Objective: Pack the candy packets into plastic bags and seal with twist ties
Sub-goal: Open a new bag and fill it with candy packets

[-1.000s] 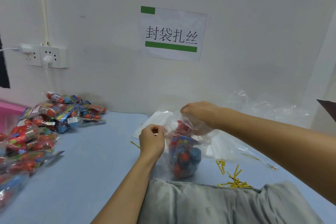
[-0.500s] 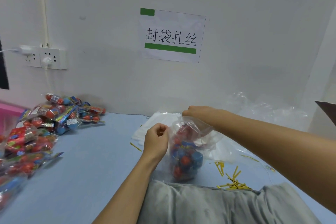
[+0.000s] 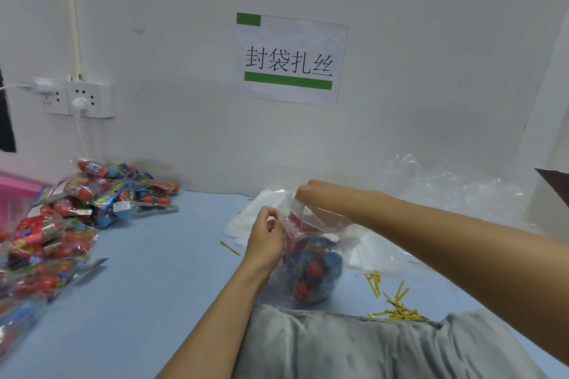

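Centrally on the blue table (image 3: pixel 160 271), a clear plastic bag (image 3: pixel 311 258) of candy stands between both hands: left hand (image 3: pixel 266 235) pinches its left rim, right hand (image 3: pixel 320 195) grips the top. Loose candy packets (image 3: pixel 77 218) lie left; yellow twist ties (image 3: pixel 394 304) right.

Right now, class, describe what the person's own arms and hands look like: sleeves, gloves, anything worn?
Both forearms are bare, with no sleeves in view. The left hand and right hand wear no gloves; no rings, watch or markings show. A grey garment covers the body below.
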`<state>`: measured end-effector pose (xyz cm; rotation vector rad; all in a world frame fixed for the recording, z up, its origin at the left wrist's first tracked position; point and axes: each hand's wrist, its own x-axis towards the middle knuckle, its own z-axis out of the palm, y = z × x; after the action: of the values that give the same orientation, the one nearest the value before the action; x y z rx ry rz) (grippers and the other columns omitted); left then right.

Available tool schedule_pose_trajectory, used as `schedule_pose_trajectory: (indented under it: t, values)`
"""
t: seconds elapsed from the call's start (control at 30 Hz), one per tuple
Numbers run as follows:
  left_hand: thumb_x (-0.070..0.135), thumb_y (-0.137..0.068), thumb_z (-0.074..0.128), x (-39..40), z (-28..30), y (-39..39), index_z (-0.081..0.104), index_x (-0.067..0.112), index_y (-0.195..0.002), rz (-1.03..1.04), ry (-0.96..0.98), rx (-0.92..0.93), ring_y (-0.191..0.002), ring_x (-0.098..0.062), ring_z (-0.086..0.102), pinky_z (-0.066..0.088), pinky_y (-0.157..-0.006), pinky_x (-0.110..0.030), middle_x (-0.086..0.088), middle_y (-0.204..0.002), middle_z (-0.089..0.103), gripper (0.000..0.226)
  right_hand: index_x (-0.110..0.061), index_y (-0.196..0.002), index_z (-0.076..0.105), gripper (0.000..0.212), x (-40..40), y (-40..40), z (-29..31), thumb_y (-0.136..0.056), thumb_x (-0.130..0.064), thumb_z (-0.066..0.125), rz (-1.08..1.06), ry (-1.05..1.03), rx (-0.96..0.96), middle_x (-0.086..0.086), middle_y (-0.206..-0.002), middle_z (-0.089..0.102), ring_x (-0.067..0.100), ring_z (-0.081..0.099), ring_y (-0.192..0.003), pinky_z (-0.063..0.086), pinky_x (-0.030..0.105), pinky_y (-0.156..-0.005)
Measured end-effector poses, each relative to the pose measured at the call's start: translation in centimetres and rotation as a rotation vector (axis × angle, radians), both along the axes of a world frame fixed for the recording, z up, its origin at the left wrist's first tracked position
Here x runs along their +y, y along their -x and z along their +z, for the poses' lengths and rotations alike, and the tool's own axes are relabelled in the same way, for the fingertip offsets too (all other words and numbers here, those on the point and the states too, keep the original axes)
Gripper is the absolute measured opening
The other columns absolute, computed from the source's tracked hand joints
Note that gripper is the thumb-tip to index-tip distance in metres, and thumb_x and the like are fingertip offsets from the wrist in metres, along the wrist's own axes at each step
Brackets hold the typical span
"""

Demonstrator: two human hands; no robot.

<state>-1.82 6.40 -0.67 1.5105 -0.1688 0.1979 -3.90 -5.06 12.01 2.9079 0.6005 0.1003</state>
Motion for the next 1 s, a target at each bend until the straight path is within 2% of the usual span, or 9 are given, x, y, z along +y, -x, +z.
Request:
schedule_pose_trajectory:
  t: [0.1, 0.2, 0.27, 0.47, 0.63, 0.77, 0.83, 0.9, 1.0]
  values:
    - [0.014, -0.105, 0.042, 0.0, -0.1, -0.1, 0.049, 0.008, -0.105, 0.014, -0.008, -0.019, -0.077, -0.024, 0.058, 0.045, -0.07, -0.036, -0.029, -0.101, 0.065, 0.009, -0.015, -0.099, 0.055, 0.016, -0.2, 0.2, -0.3, -0.101, -0.025, 0.043, 0.058, 0.034, -0.031, 0.009, -0.099, 0.054, 0.023, 0.048, -0.084, 0.038, 0.032, -0.071]
    - [0.017, -0.106, 0.042, 0.0, -0.2, -0.2, 0.05, 0.01, -0.102, 0.049, -0.034, -0.053, -0.08, -0.032, 0.059, 0.049, -0.074, -0.042, -0.029, -0.103, 0.063, 0.011, -0.01, -0.134, 0.052, 0.031, 0.5, 0.0, 0.0, -0.105, -0.019, 0.046, -0.07, 0.012, 0.096, 0.016, -0.134, 0.05, 0.029, 0.052, -0.112, 0.037, 0.034, -0.085]
    - [0.013, -0.104, 0.042, 0.0, -0.2, -0.2, 0.052, 0.009, -0.1, 0.063, -0.022, -0.075, -0.087, -0.035, 0.061, 0.051, -0.083, -0.049, -0.027, -0.105, 0.063, 0.012, -0.012, -0.136, 0.051, 0.033, 1.0, -0.1, 0.1, -0.105, -0.022, 0.049, -0.098, 0.025, 0.078, 0.014, -0.134, 0.048, 0.032, 0.052, -0.121, 0.034, 0.031, -0.082]
    - [0.009, -0.103, 0.04, 0.1, 0.1, -0.2, 0.051, 0.013, -0.085, 0.116, 0.058, -0.081, -0.078, -0.02, 0.051, 0.047, -0.076, -0.037, -0.01, -0.084, 0.054, 0.021, -0.017, -0.142, 0.047, 0.038, 0.8, -0.2, 0.1, -0.105, -0.026, 0.048, -0.077, 0.035, 0.055, 0.01, -0.132, 0.048, 0.029, 0.051, -0.119, 0.035, 0.027, -0.086]
    - [0.016, -0.094, 0.043, 0.7, 0.5, -0.1, 0.058, 0.012, -0.078, 0.033, 0.281, 0.167, -0.072, -0.021, 0.059, 0.046, -0.066, -0.03, -0.01, -0.083, 0.067, 0.022, -0.013, -0.122, 0.059, 0.025, -0.4, -0.2, 0.6, -0.105, -0.025, 0.045, -0.045, -0.194, 0.149, 0.011, -0.115, 0.056, 0.026, 0.052, -0.095, 0.04, 0.03, -0.071]
    - [0.017, -0.095, 0.043, 0.8, 0.1, -0.1, 0.064, 0.007, -0.1, 0.013, 0.223, 0.274, -0.081, -0.028, 0.061, 0.046, -0.07, -0.035, -0.016, -0.095, 0.071, 0.024, -0.001, -0.083, 0.068, 0.01, -1.1, -0.1, 2.2, -0.086, -0.004, 0.059, -0.047, -0.182, 0.197, 0.0, -0.067, 0.053, 0.015, 0.043, -0.058, 0.035, 0.026, -0.055]
    - [0.015, -0.096, 0.045, 0.7, -0.1, -0.1, 0.066, 0.01, -0.089, -0.002, 0.146, 0.25, -0.077, -0.025, 0.06, 0.045, -0.065, -0.032, -0.012, -0.087, 0.069, 0.023, 0.003, -0.087, 0.071, 0.013, -1.8, -0.1, 3.3, -0.088, -0.003, 0.06, -0.047, -0.305, 0.282, -0.005, -0.061, 0.055, 0.007, 0.047, -0.05, 0.038, 0.018, -0.052]
    - [0.01, -0.095, 0.049, 0.6, -0.3, -0.1, 0.07, 0.009, -0.081, -0.02, 0.074, 0.209, -0.076, -0.026, 0.064, 0.051, -0.066, -0.033, -0.011, -0.085, 0.072, 0.025, -0.002, -0.096, 0.076, 0.018, -2.9, -0.3, 4.4, -0.094, 0.0, 0.058, -0.021, -0.545, 0.378, -0.005, -0.076, 0.075, 0.004, 0.07, -0.065, 0.051, 0.011, -0.061]
    - [0.009, -0.092, 0.062, 0.7, -0.6, -0.2, 0.075, 0.004, -0.092, -0.035, -0.025, 0.177, -0.081, -0.025, 0.072, 0.057, -0.066, -0.031, -0.014, -0.091, 0.076, 0.014, -0.005, -0.099, 0.075, 0.024, -5.1, -0.6, 5.4, -0.098, 0.001, 0.052, 0.061, -1.046, 0.302, 0.01, -0.095, 0.078, 0.018, 0.075, -0.083, 0.058, 0.023, -0.071]
